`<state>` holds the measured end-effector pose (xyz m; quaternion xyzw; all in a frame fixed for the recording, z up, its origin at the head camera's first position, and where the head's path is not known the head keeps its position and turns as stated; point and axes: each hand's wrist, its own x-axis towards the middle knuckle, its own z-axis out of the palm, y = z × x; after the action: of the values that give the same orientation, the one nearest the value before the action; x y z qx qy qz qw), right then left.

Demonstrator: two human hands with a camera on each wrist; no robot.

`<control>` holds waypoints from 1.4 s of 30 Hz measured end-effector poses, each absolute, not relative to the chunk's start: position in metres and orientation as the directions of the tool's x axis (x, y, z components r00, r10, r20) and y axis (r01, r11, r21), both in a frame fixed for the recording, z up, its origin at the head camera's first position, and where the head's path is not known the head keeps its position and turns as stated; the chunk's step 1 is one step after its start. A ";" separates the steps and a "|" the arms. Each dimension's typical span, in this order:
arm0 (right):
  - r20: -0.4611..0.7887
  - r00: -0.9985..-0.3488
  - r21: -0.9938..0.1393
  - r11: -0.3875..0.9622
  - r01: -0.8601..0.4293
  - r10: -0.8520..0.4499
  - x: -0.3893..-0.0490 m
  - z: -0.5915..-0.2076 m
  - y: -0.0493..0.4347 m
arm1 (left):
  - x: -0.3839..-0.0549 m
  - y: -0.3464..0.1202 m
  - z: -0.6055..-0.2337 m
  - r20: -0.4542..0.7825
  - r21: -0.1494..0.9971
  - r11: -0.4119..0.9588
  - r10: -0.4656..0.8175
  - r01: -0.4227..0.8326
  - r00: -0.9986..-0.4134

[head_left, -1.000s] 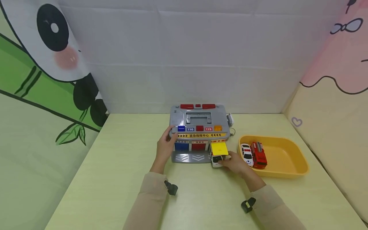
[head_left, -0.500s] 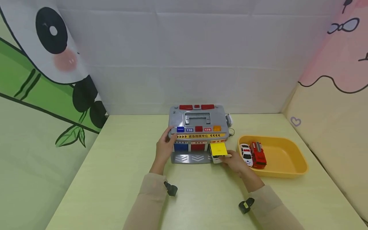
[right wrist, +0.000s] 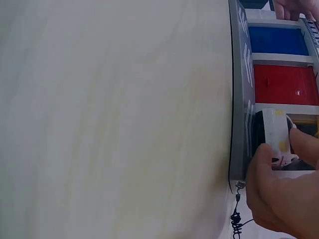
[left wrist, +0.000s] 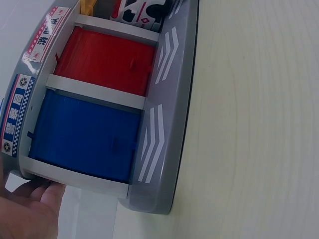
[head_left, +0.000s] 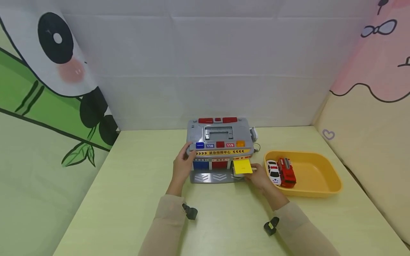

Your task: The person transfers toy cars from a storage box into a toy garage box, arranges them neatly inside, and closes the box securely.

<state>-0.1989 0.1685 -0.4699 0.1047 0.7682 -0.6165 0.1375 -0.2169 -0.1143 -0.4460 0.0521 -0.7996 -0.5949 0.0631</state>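
Observation:
A grey toy rescue station (head_left: 221,133) stands near the back of the table, with a blue door (left wrist: 84,134), a red door (left wrist: 107,59) and a raised yellow door (head_left: 242,166). My left hand (head_left: 182,166) grips its left end, thumb toward the front, as the left wrist view also shows. With fingers and thumb my right hand (head_left: 258,176) pinches a white toy car with red markings (left wrist: 139,11) at the bay under the yellow door. Part of the toy car (right wrist: 275,130) shows between those fingers in the right wrist view; the yellow door hides most of it from the head view.
A yellow tray (head_left: 315,177) to the right holds a white police car (head_left: 273,173) and a red fire truck (head_left: 287,173). At the station's right side hang a grey handset (head_left: 253,134) and its coiled cord (right wrist: 237,216). A white wall closes the back.
My right hand has pushed the toy car farther back, so that less of it sticks out below the yellow door. The left hand keeps its place on the station.

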 end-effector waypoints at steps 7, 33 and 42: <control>-0.243 -0.970 -0.925 0.307 0.225 -0.021 -0.199 -0.473 0.171 | -0.218 -0.115 -0.448 0.049 0.957 0.291 -0.162 -0.001 -0.986; -0.085 -0.995 -0.828 0.551 0.102 0.057 -0.217 -0.474 0.170 | -0.219 -0.116 -0.455 0.048 0.955 0.295 -0.164 -0.002 -0.985; -0.149 -0.987 -0.898 0.410 0.161 0.061 -0.214 -0.470 0.170 | -0.218 -0.116 -0.450 0.045 0.958 0.288 -0.147 0.001 -0.988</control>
<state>-0.2144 0.1698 -0.4696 0.0659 0.8383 -0.5393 0.0463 -0.2177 -0.1162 -0.4498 0.0456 -0.8002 -0.5948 0.0623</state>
